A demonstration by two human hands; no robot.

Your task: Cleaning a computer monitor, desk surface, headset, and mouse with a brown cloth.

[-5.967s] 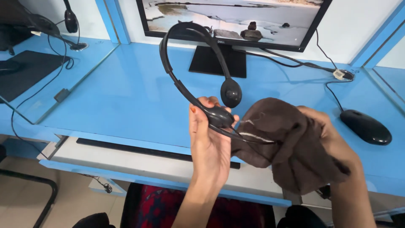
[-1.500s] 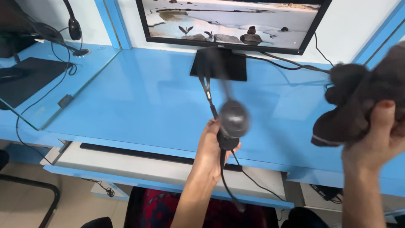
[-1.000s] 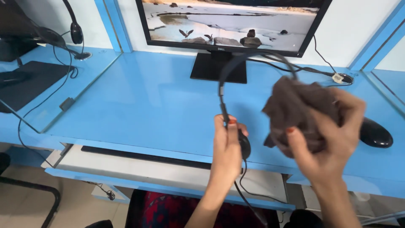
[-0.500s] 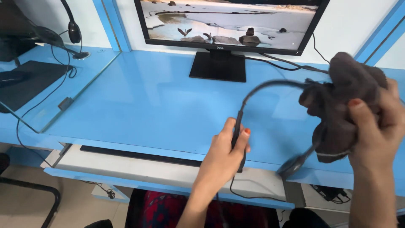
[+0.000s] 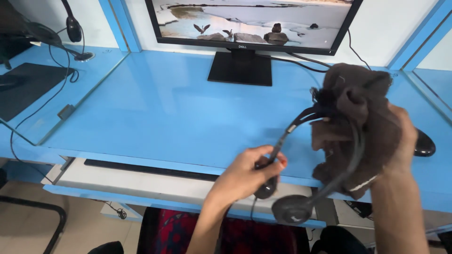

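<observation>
In front of the monitor (image 5: 249,23), over the near edge of the blue desk (image 5: 155,113), I have the black headset (image 5: 325,155) held up between both hands. I judge the step in hand to be wiping its headband with the brown cloth (image 5: 353,127); the next move calls for sliding the cloth along the band toward the lower earpiece while the other end is kept steady. My left hand (image 5: 247,174) is closed narrowly, thumb and fingers pinching the band just above one earpiece. My right hand (image 5: 400,136) is wrapped around the bunched cloth, which is pressed over the band's top curve. A black mouse (image 5: 423,143) lies right of the monitor, behind the cloth.
</observation>
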